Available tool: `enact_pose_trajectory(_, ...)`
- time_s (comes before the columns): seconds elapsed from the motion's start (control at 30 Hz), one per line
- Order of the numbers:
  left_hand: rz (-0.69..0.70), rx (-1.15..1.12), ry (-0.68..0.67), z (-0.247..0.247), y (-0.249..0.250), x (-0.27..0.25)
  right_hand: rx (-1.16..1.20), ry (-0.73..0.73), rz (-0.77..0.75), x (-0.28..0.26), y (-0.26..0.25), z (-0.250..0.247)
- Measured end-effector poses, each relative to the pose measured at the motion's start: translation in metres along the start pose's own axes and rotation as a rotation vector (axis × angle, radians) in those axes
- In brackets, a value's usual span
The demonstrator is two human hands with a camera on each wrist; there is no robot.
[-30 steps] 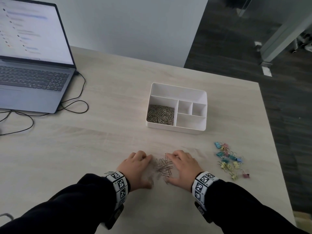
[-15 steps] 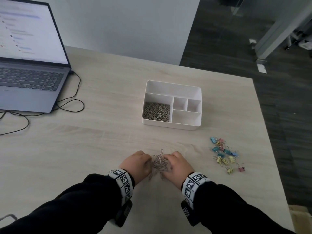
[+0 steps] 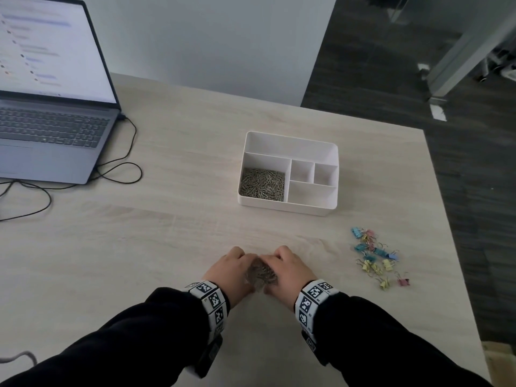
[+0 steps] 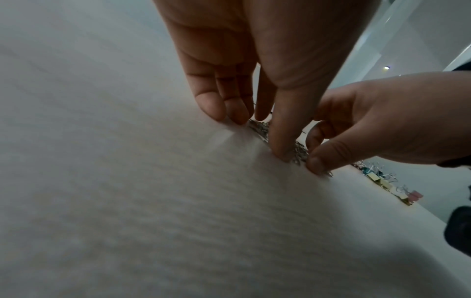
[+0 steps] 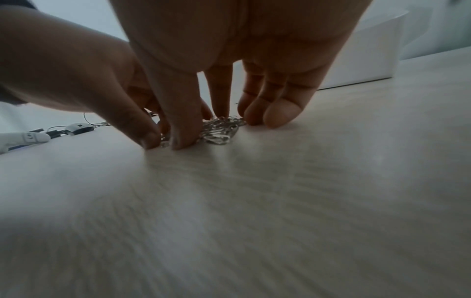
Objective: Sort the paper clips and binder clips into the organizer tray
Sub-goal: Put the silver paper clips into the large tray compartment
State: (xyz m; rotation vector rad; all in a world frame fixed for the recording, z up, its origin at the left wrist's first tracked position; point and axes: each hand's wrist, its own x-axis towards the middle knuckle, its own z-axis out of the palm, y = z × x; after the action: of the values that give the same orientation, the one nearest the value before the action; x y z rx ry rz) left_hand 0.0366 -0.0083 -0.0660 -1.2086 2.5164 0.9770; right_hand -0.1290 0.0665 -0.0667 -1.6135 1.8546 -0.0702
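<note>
A small heap of silver paper clips (image 3: 261, 273) lies on the table near its front edge. My left hand (image 3: 237, 266) and right hand (image 3: 287, 270) cup it from both sides, fingers curled round it and fingertips on the wood. In the left wrist view my left hand (image 4: 254, 121) has its thumb pressed on the paper clips (image 4: 300, 154). The right wrist view shows the paper clips (image 5: 220, 131) under my right hand (image 5: 219, 121). The white organizer tray (image 3: 290, 141) stands beyond, its large left compartment holding more paper clips (image 3: 262, 184). Coloured binder clips (image 3: 377, 258) lie scattered to the right.
An open laptop (image 3: 50, 121) sits at the far left with a black cable (image 3: 120, 171) looping beside it. The table's right edge (image 3: 446, 219) runs close past the binder clips, with dark floor beyond it.
Both hands have drawn together, pushing the spread paper clips into a tight heap that they now enclose. The camera has shifted slightly.
</note>
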Motion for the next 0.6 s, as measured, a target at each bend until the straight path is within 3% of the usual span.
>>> enact_pose_trajectory(0.4,0.035,0.065,-0.039,-0.01,0.009,0.016,-0.048,-0.02,0.013,0.012,-0.013,-0.002)
enact_pose_trajectory(0.6,0.04,0.099,-0.088,-0.015,0.013,0.023,0.04,-0.031,0.098,0.016,-0.018,-0.01)
